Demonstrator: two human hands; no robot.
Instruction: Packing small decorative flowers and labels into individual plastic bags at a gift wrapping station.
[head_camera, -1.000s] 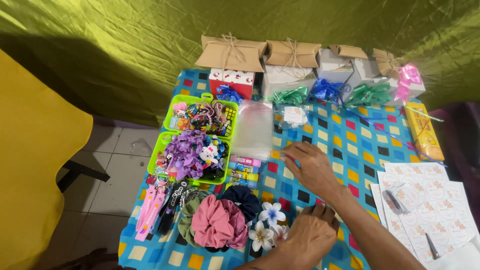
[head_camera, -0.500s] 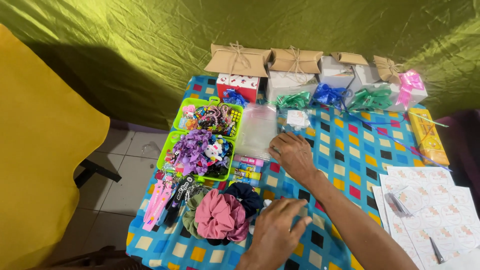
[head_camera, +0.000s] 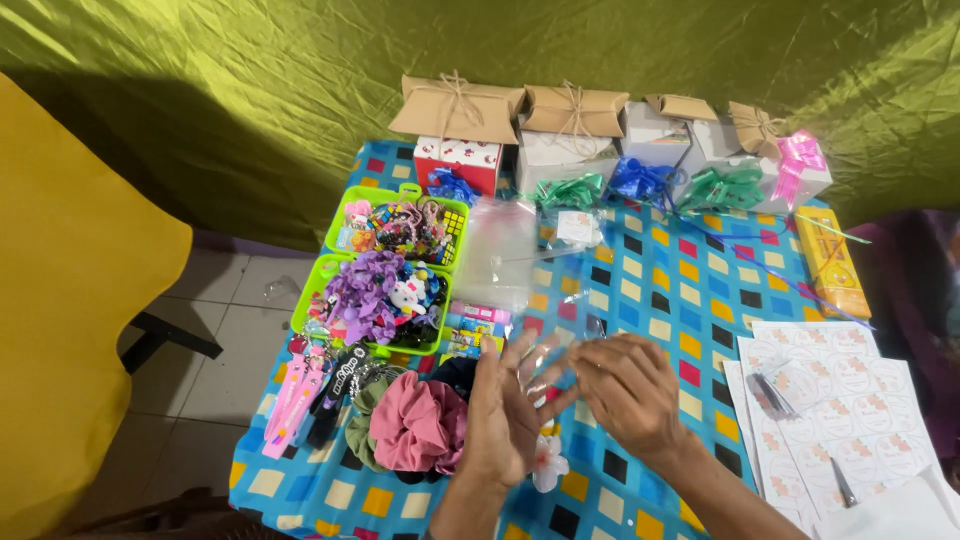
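A small clear plastic bag (head_camera: 548, 352), thin, glossy and crinkled, is pinched between the two hands just above the worktop (head_camera: 690, 300), which wears a blue cloth checked with yellow, red, white and black squares. The left hand (head_camera: 503, 410) stands edge-up with its fingers spread and its fingertips on the bag's lower edge. The right hand (head_camera: 625, 385) curls over the bag's right side and grips the film between thumb and fingers. The bag is see-through, so the cloth's checks show through it, and light glints off its folds.

Just left of the hands lies a heap of soft gathered scrunchies, a pink scrunchie (head_camera: 420, 425) on top of darker and olive ones. A white fabric flower (head_camera: 548, 462) lies just below the left hand. Behind the heap sit two lime-green plastic baskets (head_camera: 345, 200) with latticed walls, the nearer one full of purple frills and small trinkets.

A stack of clear bags (head_camera: 492, 250) lies flat beyond the hands. At the far edge stand brown kraft pillow boxes (head_camera: 455, 105) tied with twine, on white boxes, with shiny ribbon bows (head_camera: 640, 180) in green, blue and pink in front. Sheets of round stickers (head_camera: 850, 390) lie to the right.
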